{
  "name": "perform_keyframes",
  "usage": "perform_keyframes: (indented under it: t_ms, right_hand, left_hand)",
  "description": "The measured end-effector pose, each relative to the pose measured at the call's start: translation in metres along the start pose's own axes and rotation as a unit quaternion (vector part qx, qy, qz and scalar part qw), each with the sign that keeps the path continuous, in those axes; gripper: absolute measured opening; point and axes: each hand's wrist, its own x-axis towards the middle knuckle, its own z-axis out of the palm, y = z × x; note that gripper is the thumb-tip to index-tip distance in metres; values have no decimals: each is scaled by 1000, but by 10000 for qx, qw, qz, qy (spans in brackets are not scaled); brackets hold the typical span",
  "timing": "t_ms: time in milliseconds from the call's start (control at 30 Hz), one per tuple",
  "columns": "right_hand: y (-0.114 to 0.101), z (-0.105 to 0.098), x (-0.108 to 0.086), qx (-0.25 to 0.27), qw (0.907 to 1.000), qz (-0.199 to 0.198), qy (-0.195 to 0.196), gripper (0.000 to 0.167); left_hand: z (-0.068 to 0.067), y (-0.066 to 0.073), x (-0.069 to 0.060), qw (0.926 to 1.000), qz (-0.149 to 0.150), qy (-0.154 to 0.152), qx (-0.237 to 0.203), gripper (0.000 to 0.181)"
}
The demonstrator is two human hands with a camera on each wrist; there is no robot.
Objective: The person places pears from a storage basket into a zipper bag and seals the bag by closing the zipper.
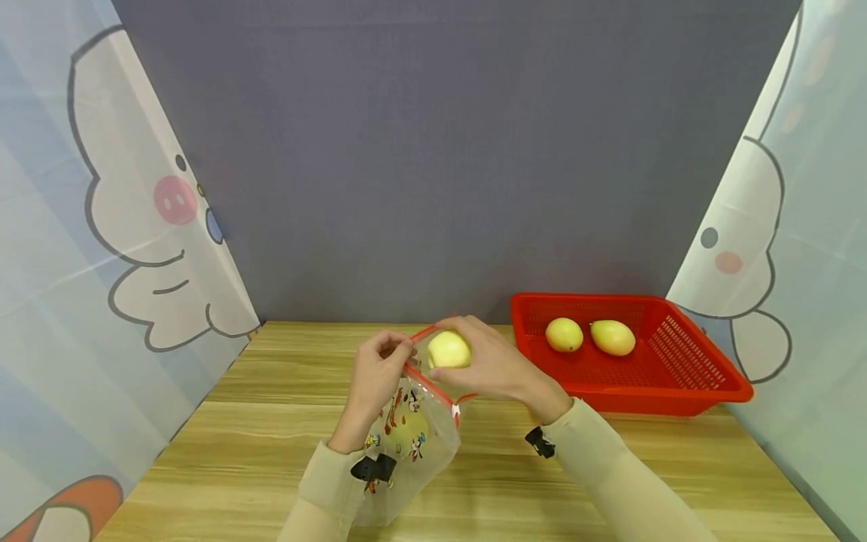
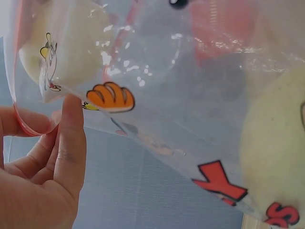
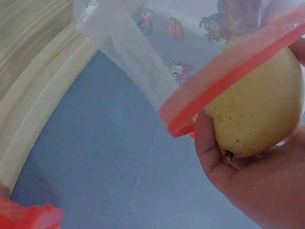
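In the head view my left hand [image 1: 378, 370] pinches the red-edged mouth of a clear zip bag [image 1: 433, 459] printed with cartoon figures. My right hand [image 1: 491, 361] grips a pale yellow pear [image 1: 448, 350] at the open mouth. The right wrist view shows that pear [image 3: 259, 105], stem toward the palm, partly behind the bag's red strip [image 3: 228, 71]. Lower in the bag lies another pale yellow fruit [image 2: 274, 143], seen through the plastic in the left wrist view. A white slider [image 1: 455, 411] sits on the red strip.
A red plastic basket [image 1: 677, 395] stands at the right of the wooden table [image 1: 237, 452]. Two yellow pears lie in it, one at the left [image 1: 564, 335] and one beside it [image 1: 612, 338]. A grey cloth [image 1: 433, 165] hangs behind, with printed curtains at both sides.
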Motion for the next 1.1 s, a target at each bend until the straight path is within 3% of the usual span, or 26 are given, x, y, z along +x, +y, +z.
perform_keyframes:
  t_ms: [233,467,667,1100]
  right_hand:
    - [1,-1,0,17,10000,25,74,59]
    - [2,-13,0,273,9991,-103,320,41]
    - [3,-20,-1,271,9990,-141,339,35]
    - [5,-32,-1,-528,9984,194,32,54]
  left_hand:
    - [1,0,0,10000,-3,-34,-36,15]
    - [4,0,1,9999,-56,-80,-76,15]
    - [3,-2,2,9998,-127,-47,-133,15]
    - [3,1,2,9997,-197,1,-146,12]
